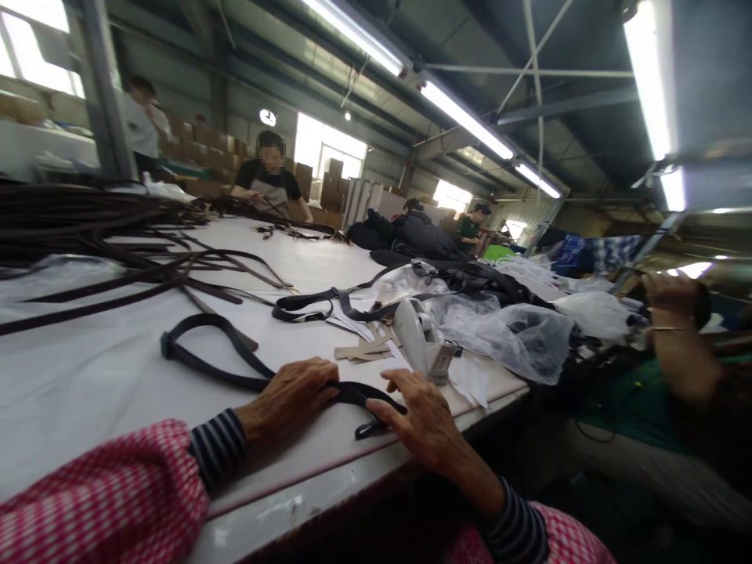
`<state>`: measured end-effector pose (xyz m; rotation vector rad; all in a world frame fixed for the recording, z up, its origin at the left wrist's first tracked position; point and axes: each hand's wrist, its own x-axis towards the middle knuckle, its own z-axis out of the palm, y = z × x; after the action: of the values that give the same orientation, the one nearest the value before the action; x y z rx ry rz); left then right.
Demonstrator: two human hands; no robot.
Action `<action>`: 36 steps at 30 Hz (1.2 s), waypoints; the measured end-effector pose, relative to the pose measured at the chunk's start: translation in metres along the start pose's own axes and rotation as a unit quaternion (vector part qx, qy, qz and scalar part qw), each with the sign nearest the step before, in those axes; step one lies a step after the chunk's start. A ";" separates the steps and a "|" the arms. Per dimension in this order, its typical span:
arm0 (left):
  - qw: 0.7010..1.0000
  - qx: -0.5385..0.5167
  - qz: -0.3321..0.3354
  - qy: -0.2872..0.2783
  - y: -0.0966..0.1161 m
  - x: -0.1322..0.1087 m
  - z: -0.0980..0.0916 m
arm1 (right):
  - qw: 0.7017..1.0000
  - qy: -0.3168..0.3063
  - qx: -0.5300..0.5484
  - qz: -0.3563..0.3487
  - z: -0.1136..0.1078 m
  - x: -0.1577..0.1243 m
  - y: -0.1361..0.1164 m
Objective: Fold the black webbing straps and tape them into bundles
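Observation:
A black webbing strap (240,382) lies on the white tabletop, looped at its left end around a slider buckle (168,345). My left hand (297,393) rests over the strap near the middle, fingers closed and pressed down on it. To its right, my right hand (424,413) is at the strap's other end, thumb and forefinger on either side of the band; its remaining fingers are mostly hidden. A short folded end of the strap shows below the right thumb. Just beyond the right hand stands a white-grey handheld device (414,337), beside brown paper strips (361,350).
Dark brown straps (76,223) are heaped on the left. Another black strap (302,304), clear plastic bags (511,333) and a black pile (411,231) lie farther back. A co-worker (270,180) is across the table; another person's arm (675,329) is at right. The table edge (346,470) runs close.

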<state>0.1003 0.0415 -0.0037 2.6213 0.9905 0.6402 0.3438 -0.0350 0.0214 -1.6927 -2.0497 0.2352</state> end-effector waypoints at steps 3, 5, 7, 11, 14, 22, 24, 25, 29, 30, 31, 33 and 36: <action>1.000 0.026 0.005 0.004 0.000 0.000 0.002 | 0.998 -0.024 -0.061 -0.008 0.016 0.007 -0.009; 0.999 0.038 0.008 0.005 -0.001 0.001 0.004 | 0.997 -0.042 -0.060 -0.025 0.019 0.008 -0.002; 0.999 0.044 0.009 0.006 -0.002 0.002 0.004 | 0.997 -0.052 -0.043 -0.048 0.017 0.007 0.011; 0.999 0.046 0.016 0.000 -0.002 0.003 0.002 | 0.994 -0.078 -0.011 -0.077 0.004 0.004 0.034; 0.999 0.045 0.028 -0.012 -0.008 -0.001 -0.005 | 0.992 -0.103 -0.008 -0.065 -0.006 0.005 0.037; 0.997 0.069 -0.018 -0.013 -0.064 -0.045 -0.061 | 0.995 -0.103 -0.006 0.010 -0.019 0.006 0.049; 0.996 0.085 -0.041 -0.011 -0.072 -0.058 -0.078 | 0.995 -0.098 -0.012 0.013 -0.019 0.006 0.050; 0.993 0.106 -0.049 -0.011 -0.074 -0.062 -0.084 | 0.995 -0.101 -0.016 0.005 -0.020 0.006 0.049; 0.963 0.265 -0.049 -0.008 -0.063 -0.066 -0.092 | 0.989 -0.109 -0.079 -0.063 -0.020 0.009 0.037; 0.956 0.290 -0.044 -0.010 -0.059 -0.065 -0.090 | 0.985 -0.103 -0.106 -0.084 -0.020 0.010 0.033; 0.951 0.304 -0.044 -0.016 -0.056 -0.062 -0.087 | 0.981 -0.097 -0.133 -0.105 -0.019 0.011 0.030; 0.949 0.309 -0.056 -0.032 -0.051 -0.057 -0.080 | 0.971 -0.090 -0.174 -0.138 -0.017 0.013 0.026; 0.947 0.309 -0.078 -0.040 -0.050 -0.051 -0.071 | 0.962 -0.088 -0.209 -0.151 -0.015 0.015 0.026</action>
<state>0.0034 0.0506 0.0229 3.0005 1.5572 0.1941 0.3713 -0.0168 0.0272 -1.5948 -2.5986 -0.1683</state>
